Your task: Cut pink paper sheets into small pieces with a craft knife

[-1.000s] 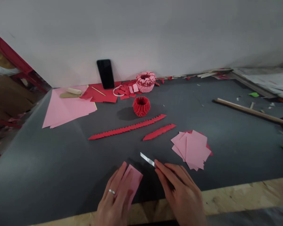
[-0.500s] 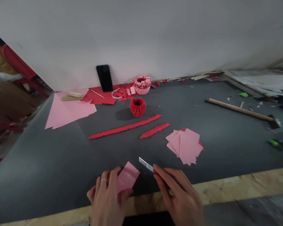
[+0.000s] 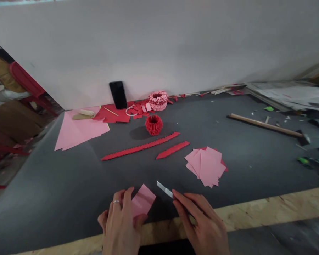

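My left hand [image 3: 120, 224], with a ring on one finger, holds a folded pink paper piece [image 3: 143, 200] at the near edge of the dark table mat [image 3: 69, 191]. My right hand [image 3: 202, 223] grips a utility knife; its metal blade [image 3: 164, 188] pokes out up and to the left, just right of the pink piece. A loose stack of pink paper squares [image 3: 205, 165] lies beyond my right hand. Two red strips of folded modules, a long red strip [image 3: 140, 146] and a short red strip [image 3: 172, 150], lie farther out.
A red ring of folded modules [image 3: 154, 124] and a pink-red module bowl [image 3: 157, 100] stand near the wall, beside a black phone [image 3: 118, 95] leaning upright. Large pink sheets [image 3: 79, 129] lie at left. A hammer [image 3: 268, 124] lies at right. A wooden table edge [image 3: 268, 209] runs along the front.
My left hand has curled back toward me and lifted the pink piece off the mat. The camera has tilted slightly. The knife hand has barely moved.
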Action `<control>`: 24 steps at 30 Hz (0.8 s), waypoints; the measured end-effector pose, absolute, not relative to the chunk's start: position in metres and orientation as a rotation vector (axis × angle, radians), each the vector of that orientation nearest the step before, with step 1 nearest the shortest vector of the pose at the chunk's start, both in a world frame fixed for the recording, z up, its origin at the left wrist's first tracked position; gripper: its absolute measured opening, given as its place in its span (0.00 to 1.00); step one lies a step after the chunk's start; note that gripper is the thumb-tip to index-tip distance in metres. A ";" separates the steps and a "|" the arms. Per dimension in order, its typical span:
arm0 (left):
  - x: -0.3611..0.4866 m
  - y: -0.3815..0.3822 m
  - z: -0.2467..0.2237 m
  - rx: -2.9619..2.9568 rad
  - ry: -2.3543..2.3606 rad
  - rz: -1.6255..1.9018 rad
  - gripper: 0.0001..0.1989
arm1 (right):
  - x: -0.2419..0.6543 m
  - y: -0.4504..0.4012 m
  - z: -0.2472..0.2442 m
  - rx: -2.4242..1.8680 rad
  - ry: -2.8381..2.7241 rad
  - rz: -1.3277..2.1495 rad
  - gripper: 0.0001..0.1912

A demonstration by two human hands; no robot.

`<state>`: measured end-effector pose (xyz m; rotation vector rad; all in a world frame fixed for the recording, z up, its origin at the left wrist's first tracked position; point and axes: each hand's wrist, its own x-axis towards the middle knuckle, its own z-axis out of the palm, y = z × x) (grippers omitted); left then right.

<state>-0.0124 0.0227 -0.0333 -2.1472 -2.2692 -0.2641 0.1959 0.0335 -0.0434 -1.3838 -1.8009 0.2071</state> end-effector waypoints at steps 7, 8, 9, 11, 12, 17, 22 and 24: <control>-0.002 0.030 -0.024 -2.178 -2.210 -0.078 0.20 | 0.192 0.036 -0.045 -1.383 -1.794 0.267 0.12; -0.002 0.031 -0.023 -2.175 -2.203 -0.076 0.20 | 0.192 0.036 -0.045 -1.390 -1.782 0.283 0.12; -0.001 0.031 -0.022 -2.166 -2.207 -0.074 0.20 | 0.192 0.036 -0.046 -1.398 -1.772 0.298 0.12; 0.001 0.031 -0.020 -2.150 -2.227 -0.080 0.19 | 0.192 0.037 -0.047 -1.423 -1.753 0.317 0.12; 0.002 0.030 -0.019 -2.147 -2.236 -0.091 0.19 | 0.192 0.037 -0.048 -1.435 -1.752 0.330 0.12; 0.008 0.026 -0.019 -2.170 -2.286 -0.109 0.18 | 0.194 0.035 -0.048 -1.445 -1.748 0.427 0.13; -0.006 0.036 -0.024 -2.270 -2.422 -0.329 0.17 | 0.197 0.035 -0.050 -1.393 -1.705 0.608 0.12; -0.010 0.044 -0.021 -2.377 -2.564 -0.547 0.12 | 0.197 0.036 -0.050 -1.361 -1.648 0.735 0.12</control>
